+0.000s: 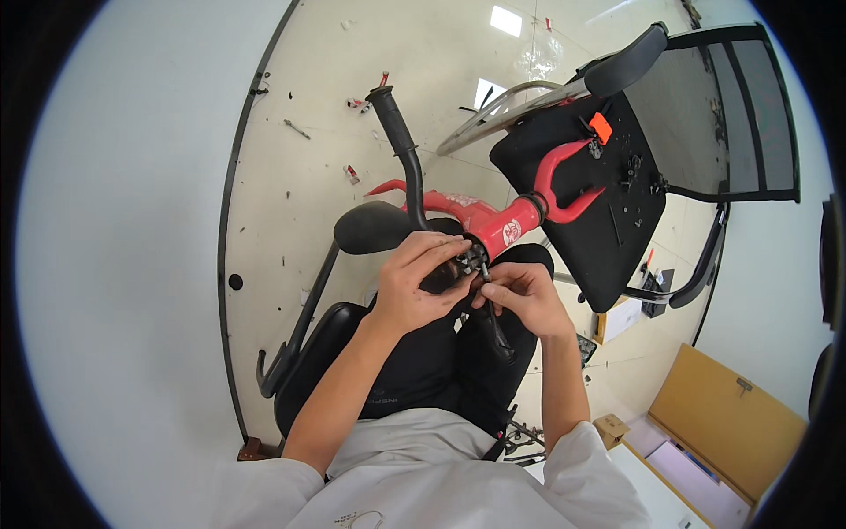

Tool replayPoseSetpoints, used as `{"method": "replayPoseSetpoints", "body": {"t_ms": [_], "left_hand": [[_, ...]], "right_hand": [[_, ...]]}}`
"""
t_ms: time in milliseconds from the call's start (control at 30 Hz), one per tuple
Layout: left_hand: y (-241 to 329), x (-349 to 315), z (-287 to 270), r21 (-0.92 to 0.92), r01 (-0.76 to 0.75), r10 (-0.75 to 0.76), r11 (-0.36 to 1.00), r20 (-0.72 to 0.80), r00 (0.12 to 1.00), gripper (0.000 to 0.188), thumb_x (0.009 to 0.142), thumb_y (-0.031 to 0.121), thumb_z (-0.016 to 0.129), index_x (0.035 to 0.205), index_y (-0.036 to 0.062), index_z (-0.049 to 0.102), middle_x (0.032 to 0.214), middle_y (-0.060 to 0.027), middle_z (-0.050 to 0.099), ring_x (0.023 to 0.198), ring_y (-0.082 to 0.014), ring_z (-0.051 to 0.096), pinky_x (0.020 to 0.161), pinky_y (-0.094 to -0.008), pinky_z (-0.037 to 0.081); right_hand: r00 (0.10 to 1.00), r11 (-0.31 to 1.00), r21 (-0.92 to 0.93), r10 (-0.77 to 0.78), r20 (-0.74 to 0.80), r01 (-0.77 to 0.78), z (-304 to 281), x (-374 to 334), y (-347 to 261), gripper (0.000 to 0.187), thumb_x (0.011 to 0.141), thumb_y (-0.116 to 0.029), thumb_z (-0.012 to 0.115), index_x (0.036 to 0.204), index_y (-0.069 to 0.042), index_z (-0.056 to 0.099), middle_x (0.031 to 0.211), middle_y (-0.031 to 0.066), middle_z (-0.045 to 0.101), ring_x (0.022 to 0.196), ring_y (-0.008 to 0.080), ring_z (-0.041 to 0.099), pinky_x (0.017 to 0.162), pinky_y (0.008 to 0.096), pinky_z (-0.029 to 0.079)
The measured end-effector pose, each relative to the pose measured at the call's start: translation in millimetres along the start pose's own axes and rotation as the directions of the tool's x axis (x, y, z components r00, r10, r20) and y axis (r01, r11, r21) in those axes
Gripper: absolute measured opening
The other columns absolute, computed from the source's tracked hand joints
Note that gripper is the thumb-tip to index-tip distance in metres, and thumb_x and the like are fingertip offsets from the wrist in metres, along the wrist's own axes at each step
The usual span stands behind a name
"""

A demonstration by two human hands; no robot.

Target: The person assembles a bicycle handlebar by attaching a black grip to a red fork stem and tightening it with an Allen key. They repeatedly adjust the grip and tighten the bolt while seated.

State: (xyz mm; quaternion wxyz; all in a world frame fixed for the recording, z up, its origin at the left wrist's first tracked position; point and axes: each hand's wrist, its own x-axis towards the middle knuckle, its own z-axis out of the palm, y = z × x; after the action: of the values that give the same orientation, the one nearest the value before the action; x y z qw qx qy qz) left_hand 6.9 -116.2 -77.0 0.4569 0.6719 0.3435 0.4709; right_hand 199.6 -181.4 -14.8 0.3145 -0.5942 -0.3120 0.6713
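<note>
A small red bike frame [458,205] lies across my lap, its red fork [553,181] pointing away to the right over a chair seat. Black handlebars with a rubber grip [393,123] reach up from the near end of the red head tube [509,227]. My left hand [419,280] is closed round the dark stem [476,257], which its fingers partly hide. Just right of it, my right hand [522,295] pinches a thin metal piece [486,274] against the stem. The fingers cover most of that piece, so its kind is unclear.
A black office chair [608,212] at the right carries small loose parts and an orange piece [600,129]. Bits of hardware and red-white scraps [352,175] lie on the tiled floor. An opened cardboard box [718,423] is at lower right. A white wall [141,264] rises at the left.
</note>
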Motion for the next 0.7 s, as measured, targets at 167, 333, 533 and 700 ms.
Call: {"method": "replayPoseSetpoints", "body": {"t_ms": [167,333,533,700], "left_hand": [[-3.4,-0.9,1.9,0.001,-0.057,0.057,0.998,0.002,0.998,0.041,0.066,-0.001,0.084,0.106,0.0009,0.073,0.107,-0.0105,0.071,0.099,-0.0267,0.068,0.088,-0.0363,0.056],[-2.0,4.8,-1.6,0.021,-0.08,0.08,0.997,0.024,0.997,0.042,0.065,-0.001,0.083,0.106,0.0025,0.074,0.108,-0.0098,0.071,0.1,-0.0283,0.068,0.088,-0.0374,0.056],[-1.6,5.6,-1.4,0.018,-0.074,0.073,0.997,0.016,0.997,0.043,0.064,-0.001,0.084,0.105,0.0027,0.075,0.108,-0.0096,0.071,0.1,-0.0277,0.068,0.087,-0.0363,0.056],[-2.7,5.4,-0.6,0.009,-0.074,0.074,0.997,0.003,0.997,0.045,0.062,-0.002,0.083,0.106,0.0028,0.075,0.108,-0.0094,0.071,0.099,-0.0279,0.068,0.086,-0.0362,0.056]], "right_hand": [[0.995,0.998,0.037,0.038,0.095,-0.042,-13.3,4.1,-4.2,0.017,0.091,-0.006,0.071,0.103,0.005,0.069,0.085,0.0113,0.073,0.073,0.013,0.067,0.062,0.0239,0.05],[0.987,0.994,0.004,0.112,0.114,-0.113,-22.7,10.6,-13.9,0.012,0.09,-0.006,0.074,0.087,0.002,0.065,0.081,0.0092,0.073,0.069,0.0093,0.063,0.062,0.0234,0.049],[0.992,0.996,-0.005,0.089,0.093,-0.089,-14.8,14.9,-11.5,0.019,0.085,-0.002,0.079,0.081,-0.002,0.06,0.079,0.0022,0.067,0.074,0.0073,0.063,0.068,0.0232,0.049],[0.994,0.995,-0.008,0.102,0.046,-0.102,-9.5,12.0,-11.9,0.022,0.084,0.0,0.079,0.079,-0.004,0.059,0.079,0.0006,0.065,0.075,0.0072,0.062,0.071,0.0237,0.05]]}}
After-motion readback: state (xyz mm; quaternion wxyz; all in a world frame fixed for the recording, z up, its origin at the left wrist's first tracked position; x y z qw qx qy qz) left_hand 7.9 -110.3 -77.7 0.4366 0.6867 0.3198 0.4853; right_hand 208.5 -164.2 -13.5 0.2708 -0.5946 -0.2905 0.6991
